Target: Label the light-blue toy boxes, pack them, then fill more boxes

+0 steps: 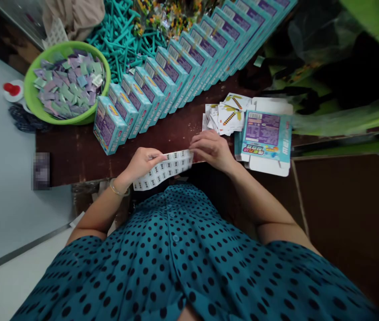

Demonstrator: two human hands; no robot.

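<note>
A white sheet of round stickers (164, 171) with small dark print is stretched between my hands at the table's front edge. My left hand (143, 164) pinches its upper edge, thumb on top. At the sheet's right end, the fingers of my right hand (213, 149) are closed on its corner; whether a single sticker is between the fingertips cannot be made out. Just beyond the hands, a long row of filled teal-and-purple boxes (109, 125) stands upright. Beside my right hand lie a pile of white printed cards (227, 117) and flattened teal-and-purple cartons (264, 136).
A green basin (29, 91) full of small purple and green packets stands at the left. Behind the row are a heap of teal plastic sticks (117, 38) and bagged colourful pieces (169, 15). Green and clear plastic bags (336, 116) lie on the right.
</note>
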